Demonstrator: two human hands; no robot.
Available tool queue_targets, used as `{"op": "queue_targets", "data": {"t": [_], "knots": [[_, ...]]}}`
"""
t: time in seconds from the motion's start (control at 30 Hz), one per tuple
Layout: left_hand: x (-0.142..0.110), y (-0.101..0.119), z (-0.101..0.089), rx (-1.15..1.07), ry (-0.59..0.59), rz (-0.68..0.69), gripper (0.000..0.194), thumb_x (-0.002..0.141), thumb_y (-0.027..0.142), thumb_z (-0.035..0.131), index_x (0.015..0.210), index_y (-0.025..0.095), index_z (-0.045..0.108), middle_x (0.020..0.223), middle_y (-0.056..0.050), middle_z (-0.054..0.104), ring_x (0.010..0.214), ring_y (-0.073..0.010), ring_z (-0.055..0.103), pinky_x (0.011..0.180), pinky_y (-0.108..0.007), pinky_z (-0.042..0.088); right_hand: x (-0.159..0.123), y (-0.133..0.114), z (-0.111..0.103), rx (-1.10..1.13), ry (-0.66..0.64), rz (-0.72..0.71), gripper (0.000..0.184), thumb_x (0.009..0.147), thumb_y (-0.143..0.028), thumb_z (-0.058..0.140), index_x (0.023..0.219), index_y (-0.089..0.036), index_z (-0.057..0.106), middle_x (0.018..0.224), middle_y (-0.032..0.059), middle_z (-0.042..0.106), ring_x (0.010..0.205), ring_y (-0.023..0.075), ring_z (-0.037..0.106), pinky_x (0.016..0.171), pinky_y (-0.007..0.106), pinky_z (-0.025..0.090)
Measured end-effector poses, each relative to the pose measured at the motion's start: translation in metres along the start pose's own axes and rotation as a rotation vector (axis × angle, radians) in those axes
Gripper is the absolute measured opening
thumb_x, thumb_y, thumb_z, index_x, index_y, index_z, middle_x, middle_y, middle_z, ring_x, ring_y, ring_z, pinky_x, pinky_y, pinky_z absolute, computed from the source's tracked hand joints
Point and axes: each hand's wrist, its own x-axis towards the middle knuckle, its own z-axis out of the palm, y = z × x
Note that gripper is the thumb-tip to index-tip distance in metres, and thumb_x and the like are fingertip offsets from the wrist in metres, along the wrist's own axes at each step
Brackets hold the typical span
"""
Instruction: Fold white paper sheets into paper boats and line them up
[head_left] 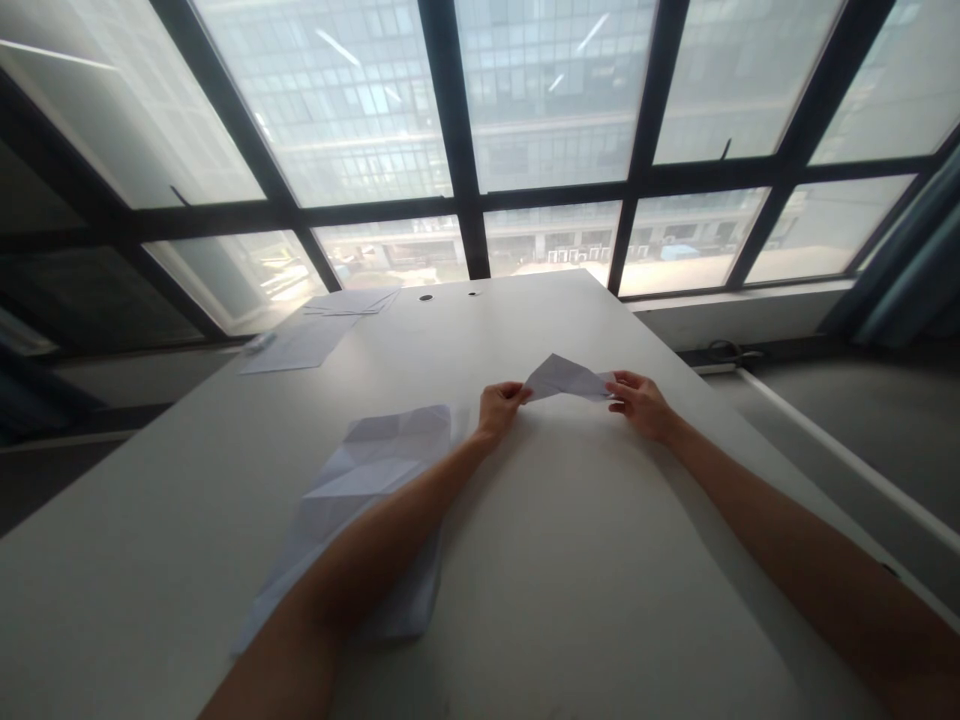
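Observation:
A folded sheet of white paper [564,377] with a pointed top is held just over the white table. My left hand [501,408] pinches its left corner between thumb and fingers. At the opposite end, my right hand [639,402] grips the right corner, fingers closed on it. Under and beside my left forearm lies a larger creased sheet of paper [375,462], partly hidden by the arm.
The white table [570,560] reaches toward a large window with dark frames [469,200]. Several flat sheets of paper [304,340] lie at its far left. Two small dark spots show near the far edge. Blue curtains [900,270] hang at the right.

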Motion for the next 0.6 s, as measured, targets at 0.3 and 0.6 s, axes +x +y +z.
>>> {"op": "queue_targets", "data": {"t": [0.3,0.6], "knots": [[0.000,0.001,0.001,0.004,-0.013,-0.006,0.032,0.071,0.042,0.074,0.083,0.012,0.078,0.072,-0.005,0.073,0.064,-0.0152,0.061,0.060,-0.025,0.043,0.000,0.006,0.009,-0.102,0.197,-0.217,0.018,0.066,-0.027,0.072,0.081,-0.018,0.066,0.078,0.0024,0.070,0.065,0.0169,0.068,0.056,0.029,0.059],[-0.002,0.008,-0.001,0.032,0.023,-0.017,0.032,0.073,0.043,0.073,0.079,0.012,0.078,0.071,-0.005,0.072,0.065,-0.0155,0.061,0.060,-0.025,0.043,-0.004,0.003,0.012,-0.227,0.039,-0.383,0.033,0.071,-0.024,0.063,0.102,-0.017,0.072,0.090,0.0049,0.073,0.084,0.0220,0.070,0.082,0.042,0.059]]}}
